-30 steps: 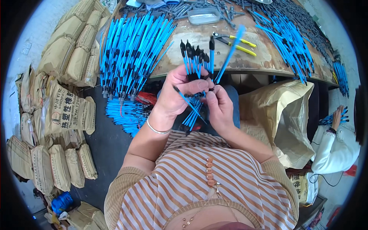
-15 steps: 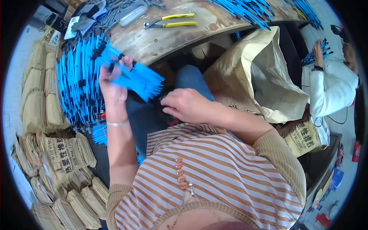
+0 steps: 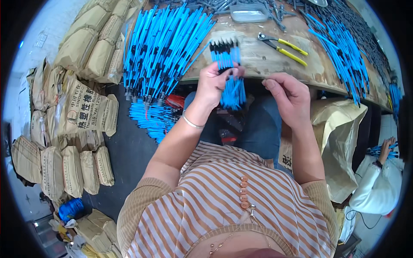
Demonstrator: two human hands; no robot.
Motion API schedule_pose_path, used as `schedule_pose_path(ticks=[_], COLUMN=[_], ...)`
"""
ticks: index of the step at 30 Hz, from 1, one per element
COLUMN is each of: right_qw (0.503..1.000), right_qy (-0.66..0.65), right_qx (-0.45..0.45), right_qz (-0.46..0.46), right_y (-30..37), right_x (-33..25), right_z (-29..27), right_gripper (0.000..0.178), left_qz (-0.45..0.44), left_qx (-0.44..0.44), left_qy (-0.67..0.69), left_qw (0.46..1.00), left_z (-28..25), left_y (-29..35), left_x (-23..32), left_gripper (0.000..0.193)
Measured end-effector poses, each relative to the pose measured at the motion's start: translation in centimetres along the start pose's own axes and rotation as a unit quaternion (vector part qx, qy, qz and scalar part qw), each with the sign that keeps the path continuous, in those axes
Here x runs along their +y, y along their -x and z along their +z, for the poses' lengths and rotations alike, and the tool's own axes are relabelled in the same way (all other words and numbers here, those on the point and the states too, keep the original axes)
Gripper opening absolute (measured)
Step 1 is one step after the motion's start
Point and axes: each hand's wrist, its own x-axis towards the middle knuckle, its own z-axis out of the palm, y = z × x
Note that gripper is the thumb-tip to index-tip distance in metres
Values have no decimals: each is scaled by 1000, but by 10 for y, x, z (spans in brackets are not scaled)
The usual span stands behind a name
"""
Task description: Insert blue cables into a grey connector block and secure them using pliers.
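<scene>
My left hand (image 3: 215, 84) is closed around a bundle of thin blue tubes (image 3: 233, 92) with black fittings, held upright in front of the table edge. Pale tips show at its top end, and the loose blue ends hang below my fingers. To the right, apart from the bundle, my right hand (image 3: 293, 96) has its thumb and forefinger together in a pinch. Whether anything small is between them I cannot make out. Beyond my left hand, a large pile of similar blue tubes (image 3: 159, 51) lies on the table's left part.
Yellow-handled pliers (image 3: 289, 50) and a clear plastic tray (image 3: 248, 13) lie on the wooden table (image 3: 241, 32). More blue tubes (image 3: 344, 56) lie at right. An opened paper sack (image 3: 344, 122) stands beside my right arm. Brown sacks (image 3: 73, 49) are stacked left. A co-worker's sleeve (image 3: 365, 189) shows far right.
The view has shifted, so the table things sit farther right. The bundle in my left hand has turned from slanting to upright. My right hand has risen from my lap toward the table edge.
</scene>
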Motion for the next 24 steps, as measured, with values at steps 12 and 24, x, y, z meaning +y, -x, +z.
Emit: schedule_pose_path(ticks=[12,24], right_qw=[970,974], right_qy=[219,-98], right_qx=[51,-39], right_qz=[-92,199], right_y=[-59,-70], right_x=[12,20], right_z=[42,33], right_gripper=[7,12], left_qz=[1,-65], left_qx=[-12,-42], left_qy=[20,92], left_qw=[1000,993], left_z=[5,-4], left_y=[-26,-28], left_x=[-5,-5], left_gripper=[22,22])
